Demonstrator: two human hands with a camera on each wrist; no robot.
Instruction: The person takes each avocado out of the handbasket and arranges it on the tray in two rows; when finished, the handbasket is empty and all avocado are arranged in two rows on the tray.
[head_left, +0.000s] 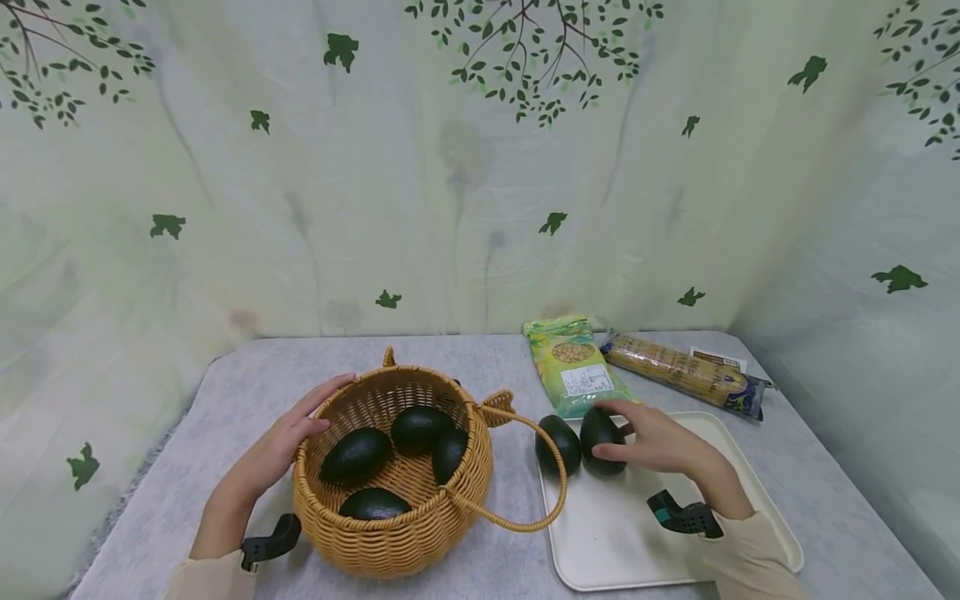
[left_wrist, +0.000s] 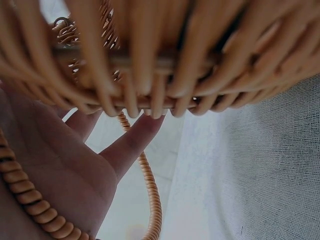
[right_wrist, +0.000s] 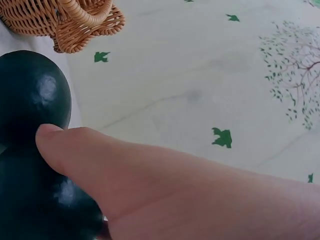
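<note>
A round wicker basket (head_left: 390,546) stands left of centre with several dark green avocados (head_left: 357,455) inside. My left hand (head_left: 273,450) rests against its left side, fingers extended along the rim and thumb at the edge. In the left wrist view, the open palm (left_wrist: 55,160) shows below the woven wall (left_wrist: 150,55). My right hand (head_left: 660,442) grips an avocado (head_left: 600,437) at the tray's far left corner, thumb on its near side. A second avocado (head_left: 558,446) sits just left of it. In the right wrist view, the thumb (right_wrist: 65,142) overlaps the two dark avocados.
The basket's looped handle (head_left: 558,492) leans right, over the edge of a white tray (head_left: 637,550). Behind the tray lie a green and yellow bag (head_left: 573,358) and a long pack of noodles (head_left: 675,367). A leaf-patterned curtain (head_left: 480,183) hangs behind the table.
</note>
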